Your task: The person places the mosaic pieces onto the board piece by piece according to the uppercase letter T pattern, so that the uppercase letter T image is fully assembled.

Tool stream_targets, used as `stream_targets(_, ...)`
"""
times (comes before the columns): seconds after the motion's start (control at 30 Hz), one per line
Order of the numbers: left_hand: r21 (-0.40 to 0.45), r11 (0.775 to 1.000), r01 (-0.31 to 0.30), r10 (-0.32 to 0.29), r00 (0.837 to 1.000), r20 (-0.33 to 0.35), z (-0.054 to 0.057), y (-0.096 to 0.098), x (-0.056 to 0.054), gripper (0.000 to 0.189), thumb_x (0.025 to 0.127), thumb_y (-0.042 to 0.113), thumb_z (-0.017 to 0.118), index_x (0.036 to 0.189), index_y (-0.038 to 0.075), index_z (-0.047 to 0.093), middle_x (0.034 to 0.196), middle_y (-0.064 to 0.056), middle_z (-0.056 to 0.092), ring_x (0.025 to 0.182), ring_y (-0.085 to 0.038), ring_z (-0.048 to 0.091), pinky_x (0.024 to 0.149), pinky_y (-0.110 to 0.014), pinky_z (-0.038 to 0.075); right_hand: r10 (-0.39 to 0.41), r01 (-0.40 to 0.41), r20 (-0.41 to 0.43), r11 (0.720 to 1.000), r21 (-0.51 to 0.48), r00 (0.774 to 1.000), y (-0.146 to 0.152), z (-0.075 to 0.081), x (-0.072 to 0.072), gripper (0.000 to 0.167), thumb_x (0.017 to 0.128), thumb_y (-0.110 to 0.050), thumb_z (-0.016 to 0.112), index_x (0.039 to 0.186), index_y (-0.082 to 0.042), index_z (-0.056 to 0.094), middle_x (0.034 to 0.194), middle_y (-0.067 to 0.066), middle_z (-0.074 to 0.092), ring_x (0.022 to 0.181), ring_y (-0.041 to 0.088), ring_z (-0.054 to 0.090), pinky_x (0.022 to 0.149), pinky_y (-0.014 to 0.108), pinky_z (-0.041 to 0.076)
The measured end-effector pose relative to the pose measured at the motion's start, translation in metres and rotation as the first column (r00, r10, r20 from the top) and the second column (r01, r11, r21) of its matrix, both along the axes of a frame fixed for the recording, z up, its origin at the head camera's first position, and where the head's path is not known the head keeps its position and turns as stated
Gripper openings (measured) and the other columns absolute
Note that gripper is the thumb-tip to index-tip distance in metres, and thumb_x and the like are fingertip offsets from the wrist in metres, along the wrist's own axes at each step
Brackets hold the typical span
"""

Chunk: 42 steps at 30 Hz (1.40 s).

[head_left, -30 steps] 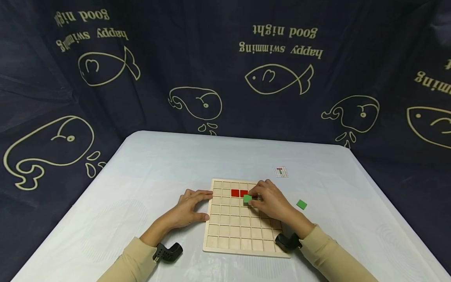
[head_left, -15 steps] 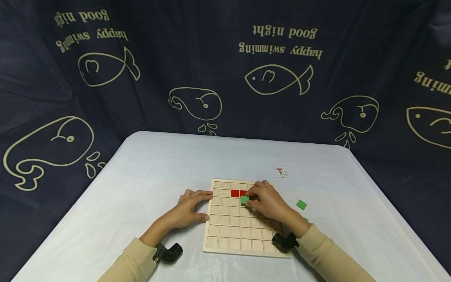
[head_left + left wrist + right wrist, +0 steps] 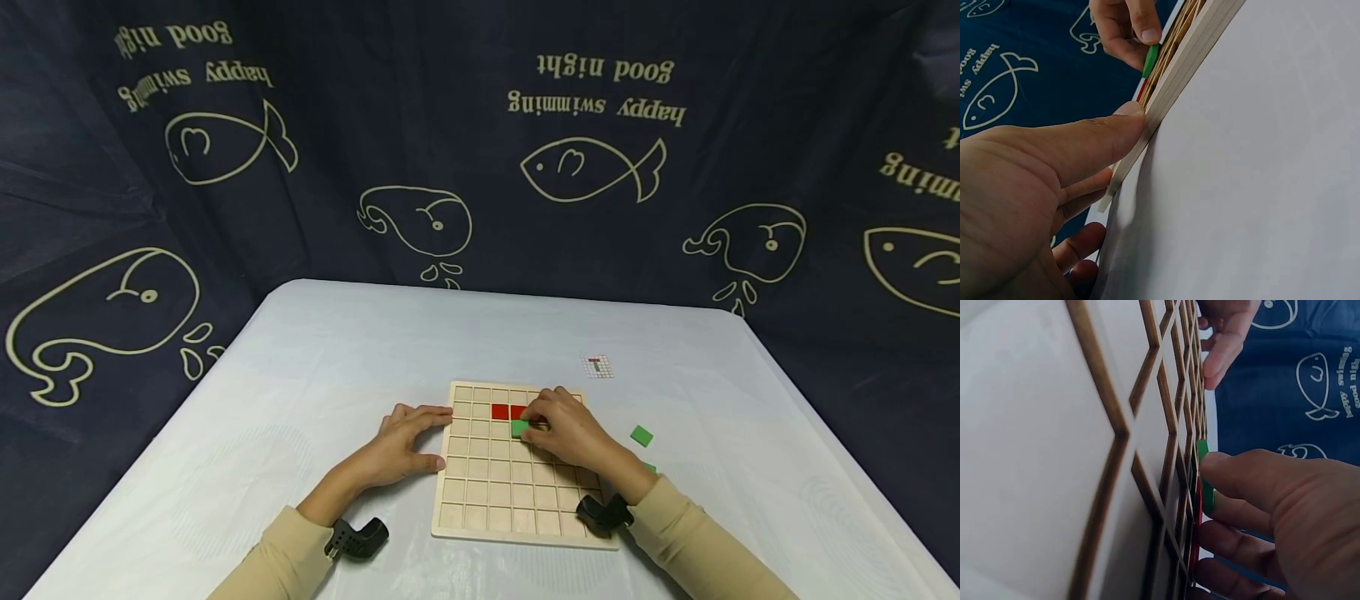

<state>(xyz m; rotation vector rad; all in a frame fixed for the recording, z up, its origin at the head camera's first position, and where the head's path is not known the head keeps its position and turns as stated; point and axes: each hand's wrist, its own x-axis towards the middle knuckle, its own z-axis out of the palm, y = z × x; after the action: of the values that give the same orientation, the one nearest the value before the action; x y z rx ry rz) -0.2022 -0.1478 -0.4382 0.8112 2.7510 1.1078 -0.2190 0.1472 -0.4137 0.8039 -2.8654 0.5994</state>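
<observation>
The right hand (image 3: 567, 427), pinching a green tile (image 3: 518, 428), has lowered it, seemingly nearly seated, at a red tile's (image 3: 517, 412) six o'clock; left fingers (image 3: 432, 410) spread.

The right fingers (image 3: 536, 407) partly cover the pinched green tile (image 3: 517, 427).

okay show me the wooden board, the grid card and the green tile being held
Wooden board (image 3: 500, 471): head view, a bare cell.
Grid card (image 3: 597, 367): head view, its middle.
Held green tile (image 3: 518, 428): head view, its upper face.
</observation>
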Motion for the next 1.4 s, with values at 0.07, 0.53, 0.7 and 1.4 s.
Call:
stream_targets(0.07, 0.001, 1.000, 0.001, -0.001, 1.000, -0.002, 0.0000, 0.0001, -0.0001, 0.063, 0.076, 0.033, 0.076, 0.132, 0.016, 0.054, 0.144, 0.008, 0.046, 0.108, -0.013, 0.035, 0.084, -0.032, 0.024, 0.002, -0.001, -0.010, 1.000, 0.008, 1.000, 0.0000, -0.0005, -0.0005, 0.018, 0.080, -0.025, 0.074, 0.095, -0.014, 0.071, 0.090, -0.005, 0.060, 0.080, 0.008, 0.042, 0.068, 0.025, 0.038)
stream_targets(0.53, 0.001, 1.000, 0.001, -0.001, 1.000, -0.004, 0.0012, 0.0004, -0.0002, 0.064, 0.076, 0.032, 0.076, 0.133, 0.016, 0.054, 0.144, 0.006, 0.046, 0.105, -0.013, 0.034, 0.082, -0.031, 0.023, 0.014, -0.011, -0.064, 0.999, 0.038, 0.998, -0.0020, 0.0001, -0.0007, 0.021, 0.078, -0.028, 0.075, 0.094, -0.015, 0.072, 0.094, -0.003, 0.063, 0.081, 0.010, 0.044, 0.069, 0.028, 0.040)
stream_targets(0.7, 0.000, 1.000, -0.001, 0.001, 1.000, -0.009, 0.0016, 0.0003, -0.0002, 0.064, 0.076, 0.032, 0.076, 0.133, 0.016, 0.054, 0.144, 0.006, 0.046, 0.104, -0.012, 0.035, 0.082, -0.031, 0.024, 0.017, -0.015, -0.065, 0.999, 0.034, 0.998, -0.0018, -0.0005, -0.0013, 0.021, 0.078, -0.028, 0.076, 0.094, -0.015, 0.072, 0.094, -0.003, 0.062, 0.081, 0.010, 0.043, 0.068, 0.028, 0.039)
stream_targets(1.4, 0.002, 1.000, 0.007, -0.007, 1.000, -0.013, 0.0019, 0.0004, 0.0012, 0.063, 0.076, 0.031, 0.076, 0.133, 0.015, 0.054, 0.144, 0.005, 0.046, 0.106, -0.014, 0.035, 0.082, -0.031, 0.024, 0.008, -0.007, -0.054, 1.000, 0.008, 0.999, 0.0001, -0.0025, 0.0000, 0.022, 0.078, -0.029, 0.076, 0.094, -0.015, 0.072, 0.095, -0.003, 0.063, 0.082, 0.009, 0.044, 0.070, 0.028, 0.041)
